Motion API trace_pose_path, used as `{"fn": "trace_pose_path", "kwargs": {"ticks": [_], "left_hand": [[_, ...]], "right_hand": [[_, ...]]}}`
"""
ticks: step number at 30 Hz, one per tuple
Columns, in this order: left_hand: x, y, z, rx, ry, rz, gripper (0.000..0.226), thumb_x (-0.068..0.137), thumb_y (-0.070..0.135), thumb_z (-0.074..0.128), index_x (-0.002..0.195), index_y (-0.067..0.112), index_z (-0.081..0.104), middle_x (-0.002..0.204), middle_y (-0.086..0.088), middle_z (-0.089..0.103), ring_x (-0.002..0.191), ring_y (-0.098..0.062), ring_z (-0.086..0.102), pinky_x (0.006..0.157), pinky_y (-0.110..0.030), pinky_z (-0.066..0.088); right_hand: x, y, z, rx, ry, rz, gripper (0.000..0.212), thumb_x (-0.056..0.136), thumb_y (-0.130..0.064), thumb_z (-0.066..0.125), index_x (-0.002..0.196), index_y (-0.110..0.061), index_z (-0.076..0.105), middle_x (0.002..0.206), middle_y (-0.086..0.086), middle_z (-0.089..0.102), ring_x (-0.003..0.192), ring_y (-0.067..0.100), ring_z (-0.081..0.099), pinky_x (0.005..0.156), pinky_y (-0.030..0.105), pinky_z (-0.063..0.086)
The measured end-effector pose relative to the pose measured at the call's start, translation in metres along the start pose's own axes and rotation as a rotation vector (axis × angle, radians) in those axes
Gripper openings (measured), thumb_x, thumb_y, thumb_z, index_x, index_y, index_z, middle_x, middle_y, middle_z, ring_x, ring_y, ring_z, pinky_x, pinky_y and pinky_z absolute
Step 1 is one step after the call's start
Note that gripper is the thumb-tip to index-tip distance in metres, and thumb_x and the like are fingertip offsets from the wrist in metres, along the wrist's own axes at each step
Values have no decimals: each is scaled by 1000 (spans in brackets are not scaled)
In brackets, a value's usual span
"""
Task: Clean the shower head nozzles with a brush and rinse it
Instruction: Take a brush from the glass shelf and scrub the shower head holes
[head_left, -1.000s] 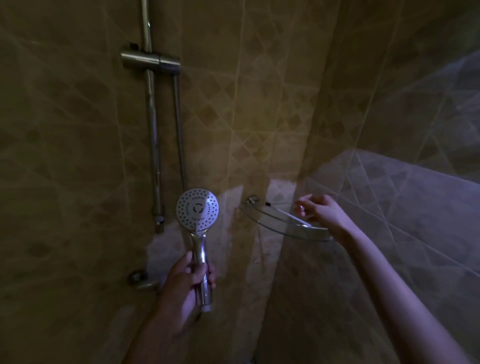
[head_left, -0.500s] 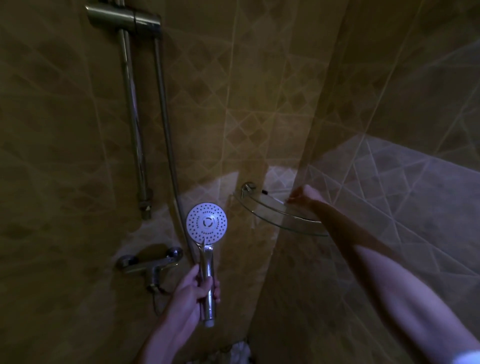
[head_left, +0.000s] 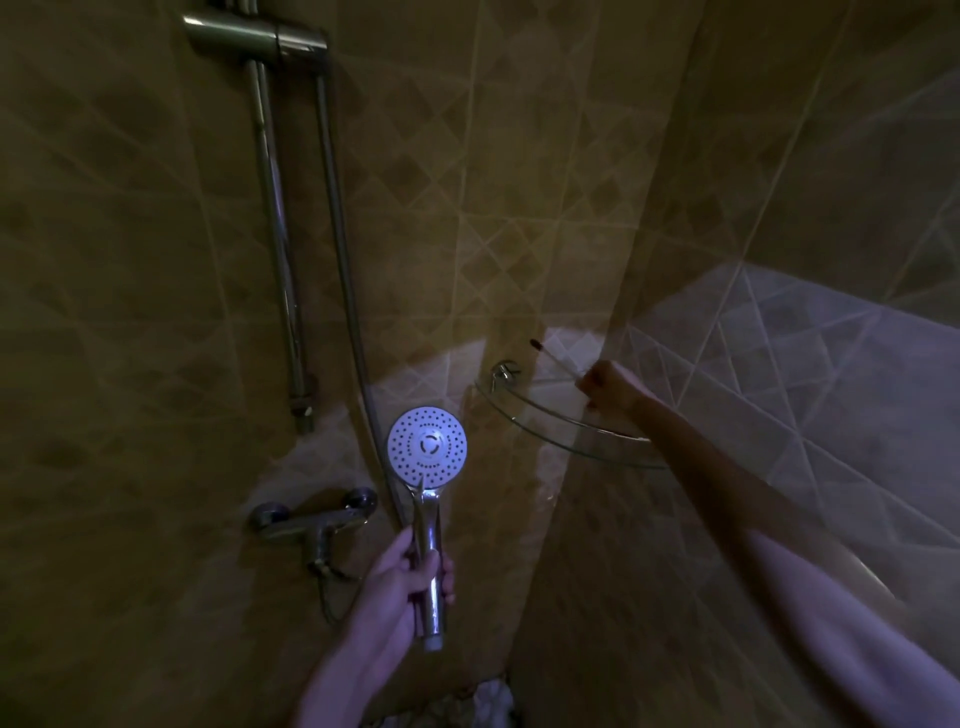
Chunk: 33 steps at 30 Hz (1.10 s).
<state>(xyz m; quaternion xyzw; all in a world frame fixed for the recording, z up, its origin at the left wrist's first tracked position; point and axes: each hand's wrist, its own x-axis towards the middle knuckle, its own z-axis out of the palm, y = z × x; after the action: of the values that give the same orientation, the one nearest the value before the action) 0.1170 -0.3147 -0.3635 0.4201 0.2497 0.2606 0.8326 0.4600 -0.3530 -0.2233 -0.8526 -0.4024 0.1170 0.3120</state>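
Glass shelf (head_left: 571, 426) risks a knock as right hand (head_left: 610, 387) lifts thin brush (head_left: 553, 356), fingers clenched around it; left hand (head_left: 402, 579) grips shower head (head_left: 427, 447).

Shower corner, dim yellowish light. Walls (head_left: 519, 156): tan tiles, pale diagonal grout lines forming diamond pattern. Brighter bluish-white light patch on lower right wall and around corner. Chrome rail (head_left: 278, 234) vertical on left wall, bracket (head_left: 254, 39) at top; hose (head_left: 337, 234) hanging beside rail. Mixer tap (head_left: 317, 522) low on left wall, below rail. Glass corner shelf (head_left: 571, 434) with metal clip (head_left: 503, 371), fixed across wall corner. Pale crumpled cloth (head_left: 491, 699) at bottom edge, detail unclear.
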Motion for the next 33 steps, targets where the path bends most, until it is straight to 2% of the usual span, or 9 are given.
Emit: {"fn": "trace_pose_path", "kwargs": {"ticks": [4, 7, 9, 13, 16, 19, 23, 29, 33], "left_hand": [[-14, 6, 9, -35, 19, -25, 31, 87, -9, 51, 109, 8, 62, 71, -14, 61, 59, -21, 57, 52, -32, 49], [-25, 6, 13, 5, 2, -30, 28, 90, -10, 46, 113, 1, 57, 73, -15, 54, 59, -22, 51, 52, -32, 43], [-33, 5, 13, 37, -8, -48, 25, 90, -10, 45, 111, -1, 55, 71, -14, 51, 57, -22, 49, 51, -30, 41], [-51, -6, 8, 61, -17, -96, 12, 94, 2, 52, 105, 2, 57, 66, -9, 52, 52, -18, 48, 47, -27, 39], [-62, -22, 0, 97, 7, -146, 9, 96, 17, 55, 98, 8, 56, 63, -7, 52, 47, -16, 47, 41, -23, 37], [-74, -38, -10, 147, -5, -192, 10, 98, 20, 52, 93, 11, 54, 60, -6, 51, 44, -14, 46, 38, -20, 35], [-91, -58, -20, 141, -62, -288, 10, 98, 20, 52, 90, 14, 51, 57, -3, 52, 42, -11, 44, 37, -17, 32], [-103, -88, -36, 255, -107, -342, 18, 97, 26, 53, 84, 15, 49, 54, -1, 50, 38, -10, 41, 35, -17, 30], [-113, -99, -39, 327, -107, -336, 19, 97, 29, 54, 82, 16, 51, 56, -2, 49, 39, -11, 38, 38, -17, 28]], "right_hand": [[-38, -15, -7, 145, 60, -94, 11, 92, -19, 63, 87, -10, 59, 67, 2, 59, 48, 4, 56, 46, 19, 44], [-88, -21, 4, 482, -52, -46, 11, 92, -21, 62, 84, -13, 59, 62, -4, 57, 47, 4, 52, 43, 15, 42], [-127, -23, 14, 560, -51, -71, 17, 94, -24, 59, 90, -7, 62, 61, -4, 56, 48, 3, 52, 44, 14, 42], [-197, -15, 40, 611, -78, -46, 27, 94, -27, 56, 99, -3, 69, 70, 4, 57, 53, 6, 53, 46, 19, 42], [-239, -4, 74, 641, -101, 35, 24, 94, -27, 57, 86, -15, 75, 61, 4, 55, 49, 8, 47, 43, 18, 35], [-269, 7, 113, 661, -83, 112, 22, 91, -23, 60, 77, -16, 76, 60, 2, 52, 51, 6, 44, 45, 17, 35], [-297, 22, 148, 726, -64, 206, 17, 92, -22, 61, 81, -14, 71, 65, 2, 54, 52, 7, 48, 45, 18, 37], [-317, 33, 180, 656, -28, 306, 19, 95, -32, 57, 82, -20, 66, 65, 6, 68, 46, 10, 48, 41, 18, 34], [-315, 51, 183, 143, 105, 239, 35, 95, -44, 52, 84, -18, 73, 63, -4, 66, 60, 9, 58, 59, 29, 45]]}}
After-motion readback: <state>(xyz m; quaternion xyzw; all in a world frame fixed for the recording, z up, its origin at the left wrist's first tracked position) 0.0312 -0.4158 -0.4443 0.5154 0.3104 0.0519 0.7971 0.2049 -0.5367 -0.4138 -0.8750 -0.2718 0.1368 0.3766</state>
